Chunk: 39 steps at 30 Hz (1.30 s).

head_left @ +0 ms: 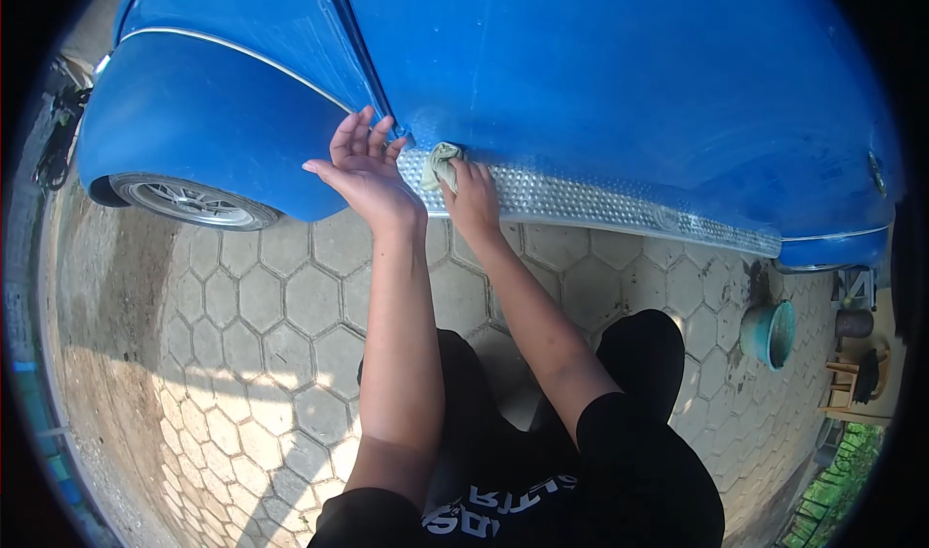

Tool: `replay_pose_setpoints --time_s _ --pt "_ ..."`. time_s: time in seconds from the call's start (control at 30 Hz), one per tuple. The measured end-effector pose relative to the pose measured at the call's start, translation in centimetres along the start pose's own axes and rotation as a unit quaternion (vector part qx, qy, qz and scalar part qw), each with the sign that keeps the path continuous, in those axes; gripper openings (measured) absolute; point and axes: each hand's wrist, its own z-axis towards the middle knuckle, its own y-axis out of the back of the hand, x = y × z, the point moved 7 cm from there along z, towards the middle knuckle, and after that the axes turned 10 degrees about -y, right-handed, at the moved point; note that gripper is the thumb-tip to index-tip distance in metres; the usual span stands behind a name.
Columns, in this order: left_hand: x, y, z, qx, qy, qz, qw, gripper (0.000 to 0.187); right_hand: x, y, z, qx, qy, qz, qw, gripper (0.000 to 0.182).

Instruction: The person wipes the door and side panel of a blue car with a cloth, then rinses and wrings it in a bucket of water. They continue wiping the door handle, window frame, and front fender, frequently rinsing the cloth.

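Note:
My right hand (471, 198) grips a pale green cloth (442, 166) and presses it on the dimpled metal running board (581, 200) along the side of a blue car (619, 74). Close beside it on the left, my left hand (373, 176) is raised palm up with its fingers apart, holding nothing. It overlaps the board's left end and the edge of the blue fender (223, 103) in this view. The cloth is bunched, and part of it is hidden behind my right fingers.
A car wheel (189, 202) stands under the fender on the left. Hexagonal paving (310, 292) spreads beneath my knees. A green bucket (769, 335) is on the ground at the right, with a wooden chair (856, 379) beyond it.

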Motion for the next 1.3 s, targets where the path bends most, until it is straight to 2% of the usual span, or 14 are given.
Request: replay_pose_setpoints --time_s 0.1,0.17,0.23,0.33,0.4,0.5,0.57,0.7,0.83,0.93,1.0,1.07,1.2,1.3 --pt "-0.4 0.4 0.2 -0.016 -0.001 -0.006 1.000 0.083 5.8 -1.3 2.1 -0.023 0.268 -0.141 0.953 0.019" --pt "-0.5 0.2 0.2 -0.018 -0.002 -0.005 1.000 0.083 5.6 -2.0 3.4 -0.053 0.372 -0.205 0.904 0.009" --pt "-0.3 0.1 0.2 -0.016 -0.001 -0.002 1.000 0.083 5.0 -0.6 3.5 -0.087 0.458 -0.233 0.854 0.007" --pt "0.0 0.2 0.2 -0.013 -0.004 0.007 1.000 0.083 2.0 4.8 3.3 -0.085 0.505 -0.248 0.822 0.010" --pt "0.2 0.6 0.2 -0.020 0.002 0.002 1.000 0.083 -1.4 8.1 2.7 -0.068 0.516 -0.262 0.813 0.013" --pt "-0.6 0.4 0.2 -0.023 -0.001 -0.002 1.000 0.083 -0.9 8.2 2.8 -0.069 0.540 -0.263 0.796 0.015" --pt "-0.8 0.3 0.0 -0.016 -0.002 -0.003 1.000 0.084 1.2 5.4 3.3 -0.078 0.564 -0.245 0.785 0.016" --pt "-0.4 0.5 -0.3 -0.020 -0.011 0.003 1.000 0.083 9.6 -2.8 5.7 -0.195 0.593 -0.206 0.753 0.013" --pt "1.3 -1.1 -1.4 -0.039 0.014 -0.010 0.999 0.082 8.7 -2.3 5.5 -0.201 0.604 -0.241 0.733 0.009" --pt "3.0 -2.4 -2.1 -0.009 0.023 0.005 1.000 0.081 5.1 0.3 3.9 -0.161 0.633 -0.278 0.704 0.006" --pt "4.2 -2.6 -2.0 0.009 0.016 0.019 1.000 0.081 -1.2 4.7 2.3 -0.045 0.675 -0.243 0.695 0.004" --pt "4.9 -3.3 -2.1 0.022 0.007 0.035 0.999 0.082 -7.9 10.3 1.5 -0.046 0.659 -0.343 0.668 0.010" --pt "6.1 -4.9 -3.2 0.074 0.015 0.055 0.996 0.082 -17.6 21.3 -0.3 0.014 0.571 -0.392 0.722 0.009" --pt "6.7 -5.3 -4.5 0.115 0.028 0.059 0.991 0.084 -20.1 23.5 -0.8 0.028 0.535 -0.416 0.735 0.009"
